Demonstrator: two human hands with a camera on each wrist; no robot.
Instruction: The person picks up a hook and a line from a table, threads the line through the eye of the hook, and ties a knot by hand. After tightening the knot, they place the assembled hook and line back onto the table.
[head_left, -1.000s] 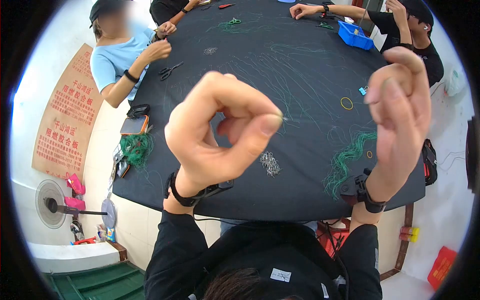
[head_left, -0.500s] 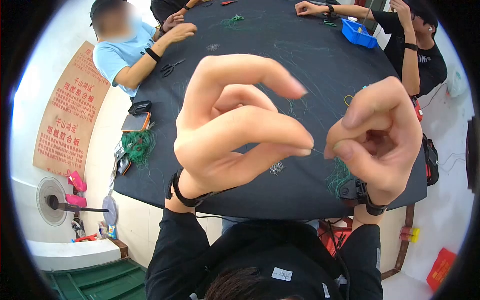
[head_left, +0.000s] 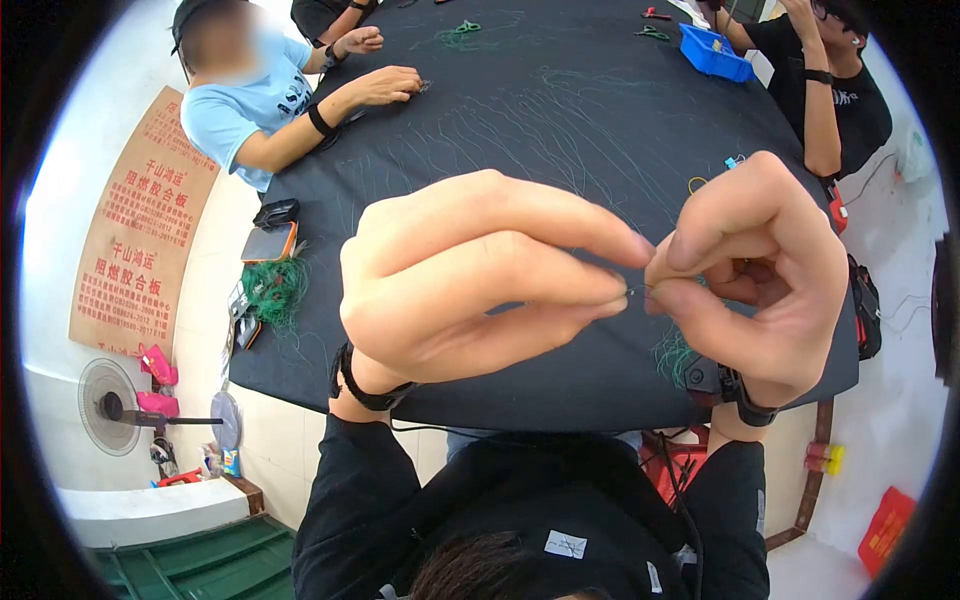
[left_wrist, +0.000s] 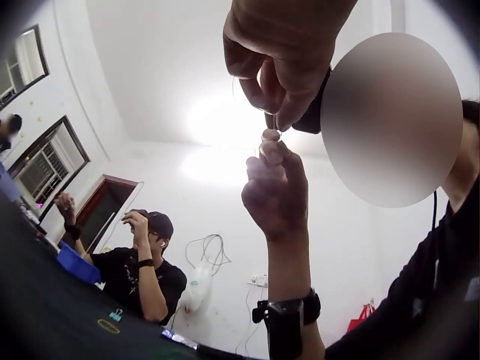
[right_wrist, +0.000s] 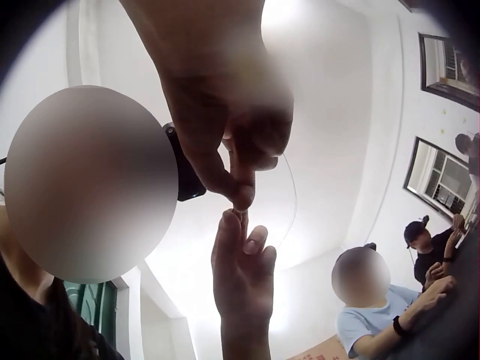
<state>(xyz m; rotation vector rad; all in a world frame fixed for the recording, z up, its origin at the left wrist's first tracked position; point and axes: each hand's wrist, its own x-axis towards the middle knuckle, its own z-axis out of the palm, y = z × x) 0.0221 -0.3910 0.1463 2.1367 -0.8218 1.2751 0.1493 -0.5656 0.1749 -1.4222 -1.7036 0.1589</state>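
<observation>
Black-covered table (head_left: 550, 395), seen from the head: green tangle (head_left: 275, 290) at 9 o'clock, blue tray (head_left: 712, 66) between 1 and 2, person in light-blue shirt (head_left: 240, 125) at 10. Left hand (head_left: 475, 275) pinches a fine strand (head_left: 638, 290), thumb pressed to a finger; right hand (head_left: 765, 275) pinches likewise, just beside. Strand at 3 o'clock, between both sets of fingertips; detail too small to tell.
</observation>
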